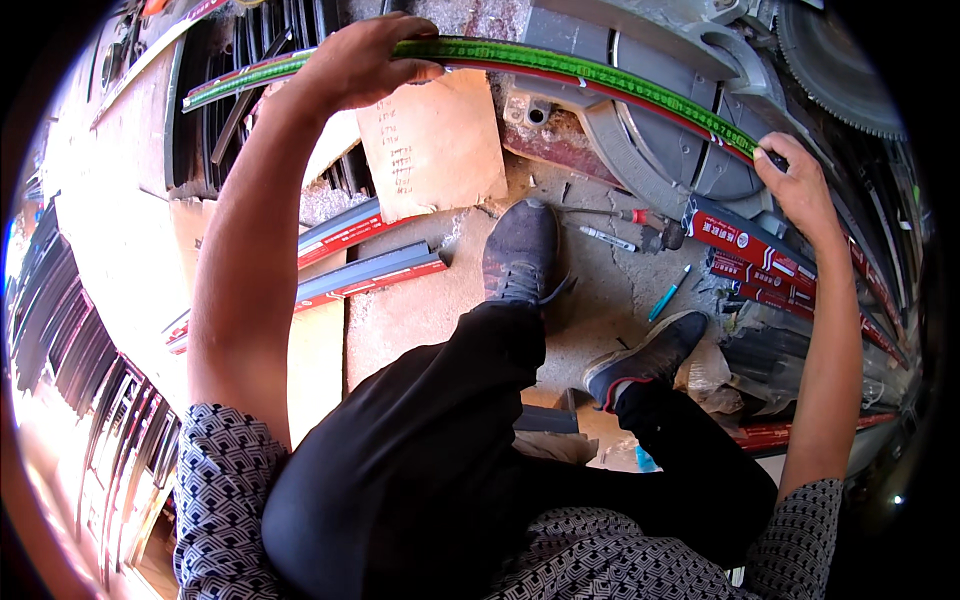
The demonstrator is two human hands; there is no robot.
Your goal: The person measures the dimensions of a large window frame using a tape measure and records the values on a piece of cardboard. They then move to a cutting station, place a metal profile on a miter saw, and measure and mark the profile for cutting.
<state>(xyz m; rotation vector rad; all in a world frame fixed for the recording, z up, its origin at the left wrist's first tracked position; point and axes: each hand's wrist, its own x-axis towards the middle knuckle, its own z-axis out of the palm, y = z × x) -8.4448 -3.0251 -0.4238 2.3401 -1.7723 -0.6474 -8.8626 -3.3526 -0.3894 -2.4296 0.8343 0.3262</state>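
A green measuring tape [590,72] is stretched along a long strip with a dark red edge [640,104]; both look curved in this wide view. My left hand [368,68] is closed over the tape and strip left of the middle, and the tape's left end sticks out past it. Far to the right, the fingers of my right hand [796,182] pinch the other end of the tape and strip. The right hand's fingertips partly cover that end. Both pass over the grey round base of a cutting saw [650,150].
A toothed circular blade [840,75] stands at the far right. Cardboard with handwriting [430,150] lies below my left hand. Red-and-grey profiles [370,275] are on the left, wrapped ones [745,240] on the right. A screwdriver [635,215], marker [608,239] and teal pen [670,293] lie near my shoes.
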